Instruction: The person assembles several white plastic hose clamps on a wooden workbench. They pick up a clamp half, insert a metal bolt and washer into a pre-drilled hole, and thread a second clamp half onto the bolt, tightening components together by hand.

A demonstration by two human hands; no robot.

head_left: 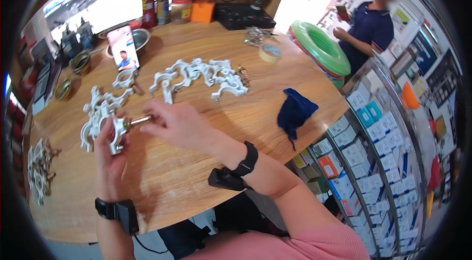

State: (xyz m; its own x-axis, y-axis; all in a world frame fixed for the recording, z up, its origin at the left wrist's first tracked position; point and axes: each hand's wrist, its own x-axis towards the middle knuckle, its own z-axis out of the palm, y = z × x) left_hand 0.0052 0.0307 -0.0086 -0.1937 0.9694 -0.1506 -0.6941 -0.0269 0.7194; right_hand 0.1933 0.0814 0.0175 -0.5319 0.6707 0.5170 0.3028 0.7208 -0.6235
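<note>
My left hand [110, 159], near the table's left side, is closed around a white pipe clamp [118, 134]. A brass-coloured anchor bolt [138, 122] sticks out of the clamp toward the right. The fingers of my right hand [174, 122] are pinched on the bolt's outer end. Just beyond my left hand lies a pile of white clamps [98, 102]. Farther off, a row of more white clamps [189, 74] stretches across the table. At the left edge sits a group of clamps with bolts attached [39, 169].
A phone [118, 46] leans against a metal bowl [141, 38]. Dark blue cloth [296, 112] and a tape roll [269, 53] lie on the wooden table [236, 127]. Green hose coils [322, 46] stand at its far right corner. Beyond them is another person [368, 26]. Shelved boxes [364, 161] fill the right.
</note>
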